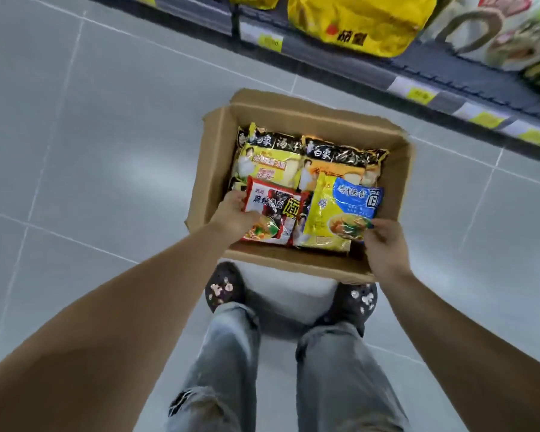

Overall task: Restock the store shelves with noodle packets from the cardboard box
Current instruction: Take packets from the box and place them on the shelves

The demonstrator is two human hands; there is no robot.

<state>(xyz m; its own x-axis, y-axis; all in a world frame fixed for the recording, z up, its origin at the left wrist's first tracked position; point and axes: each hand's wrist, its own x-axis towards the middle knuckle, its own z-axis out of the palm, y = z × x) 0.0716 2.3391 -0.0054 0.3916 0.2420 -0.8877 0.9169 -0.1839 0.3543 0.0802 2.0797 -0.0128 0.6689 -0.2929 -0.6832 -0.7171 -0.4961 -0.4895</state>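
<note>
Head view, looking down: an open cardboard box (214, 163) is seen on the grey tiled floor (106, 151), its flaps folded outward, and every place below is given relative to it. Inside the box, against the far wall, two yellow-and-black noodle packets (268, 160) are laid flat side by side, touching. Over their near edges, in the near half of the box, a red noodle packet (275, 213) and a yellow-and-blue noodle packet (334, 213) are held, the red one toward the left wall and the yellow-and-blue one toward the right wall, with their inner edges overlapping. The red packet is gripped at its left edge by the left hand (231, 213), fingers curled round it. The near right corner of the yellow-and-blue packet is pinched by the right hand (385, 244), which is placed over the near right corner of the box. Whether the two held packets are lifted clear of what lies under them cannot be told. Just on the near side of the box, two dark shoes (225, 286) with pale ornaments are planted, with faded jeans (334, 385) above them. Beyond the far side of the box, well apart from it, a dark store shelf (449, 73) is seen, edged with yellow price tags (270, 42) and carrying a large yellow bag (362, 20) among other blurred goods.
</note>
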